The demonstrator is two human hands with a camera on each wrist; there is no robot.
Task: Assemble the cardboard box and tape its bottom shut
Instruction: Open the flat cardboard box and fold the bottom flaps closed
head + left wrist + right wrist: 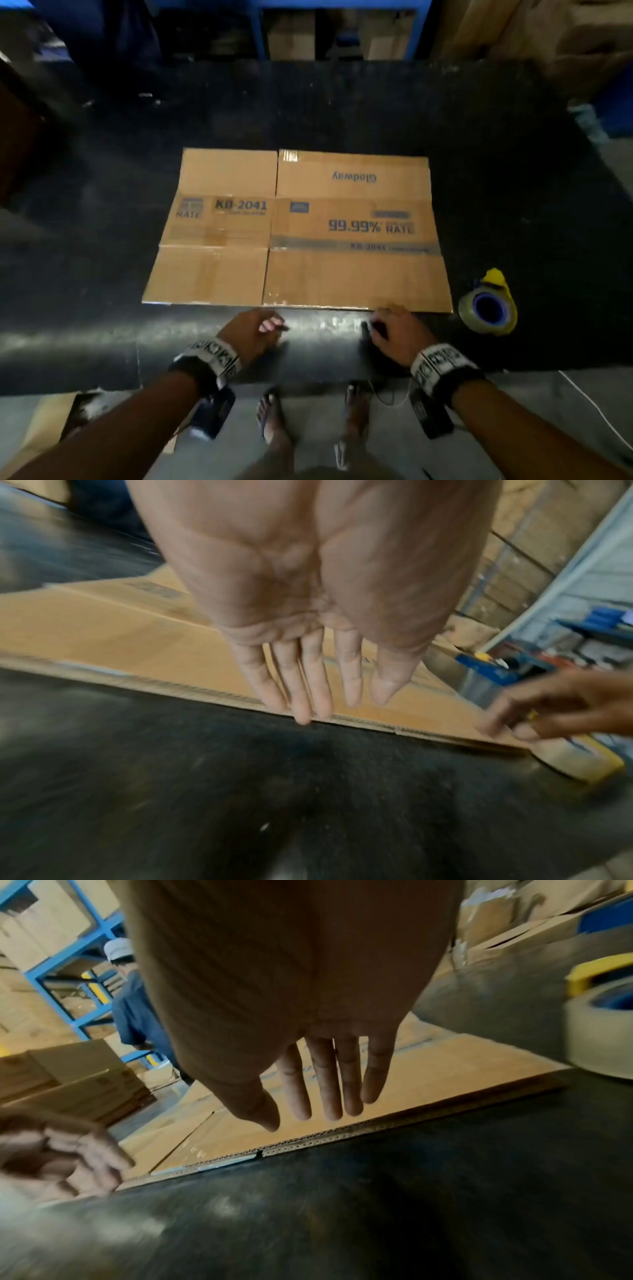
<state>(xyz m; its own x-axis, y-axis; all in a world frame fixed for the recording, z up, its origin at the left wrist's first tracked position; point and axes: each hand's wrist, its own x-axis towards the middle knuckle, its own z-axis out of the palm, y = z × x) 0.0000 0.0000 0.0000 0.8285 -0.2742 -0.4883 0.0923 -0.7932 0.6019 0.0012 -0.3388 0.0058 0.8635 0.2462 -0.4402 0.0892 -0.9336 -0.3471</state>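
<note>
A person's two bare forearms reach over the near edge of a dark worktop [342, 102], where a flattened cardboard box [298, 233] lies printed side up, its flaps unfolded. The left hand [253, 330] hovers just short of the box's near edge, its grip spread, fingers [291, 685] straight and loosely together, holding nothing; whether the tips touch the cardboard cannot be told. The right hand [399, 330] hangs by the same edge, further right, its grip likewise spread and empty. A roll of clear tape in a yellow dispenser [489, 305] rests just beside the box's near right corner, apart from both hands.
</note>
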